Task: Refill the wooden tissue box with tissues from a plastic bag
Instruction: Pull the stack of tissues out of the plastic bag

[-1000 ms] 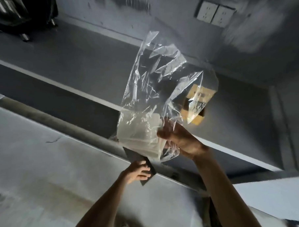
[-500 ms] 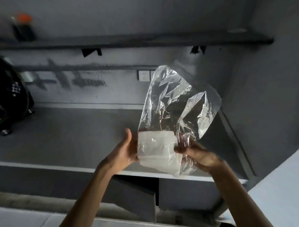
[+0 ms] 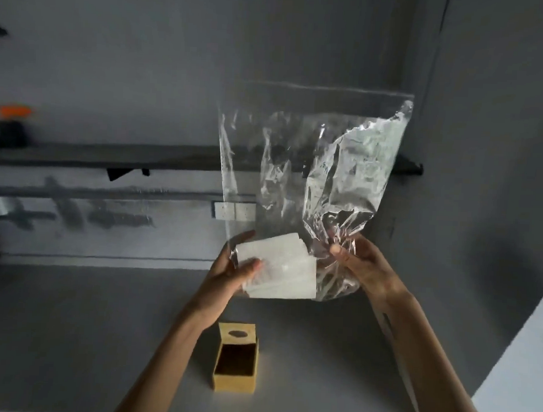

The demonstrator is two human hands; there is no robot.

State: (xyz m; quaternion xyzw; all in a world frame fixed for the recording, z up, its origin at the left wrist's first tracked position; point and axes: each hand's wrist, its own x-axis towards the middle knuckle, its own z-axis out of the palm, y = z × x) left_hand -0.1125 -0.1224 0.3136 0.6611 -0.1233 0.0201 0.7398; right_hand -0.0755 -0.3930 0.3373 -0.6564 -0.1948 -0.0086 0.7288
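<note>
A clear plastic bag (image 3: 315,164) stands upright in the air above the grey counter, with a white stack of tissues (image 3: 280,268) at its bottom. My left hand (image 3: 230,269) grips the tissue stack through the bag's lower left side. My right hand (image 3: 358,262) pinches the crumpled plastic at the bag's lower right. Below my hands the wooden tissue box (image 3: 235,360) sits open and dark inside. Its lid (image 3: 237,332), with an oval slot, lies against the box's far edge.
The grey counter (image 3: 72,321) runs to a grey wall with a white double socket (image 3: 232,211). A dark shelf (image 3: 110,156) carries an orange-topped item (image 3: 12,126) at the left. A white surface (image 3: 524,372) edges in at the right.
The view has tilted up and steadied, bringing the wooden box into sight below. The bag has unfolded taller. My left hand went from the dark edge below to gripping the tissue stack.
</note>
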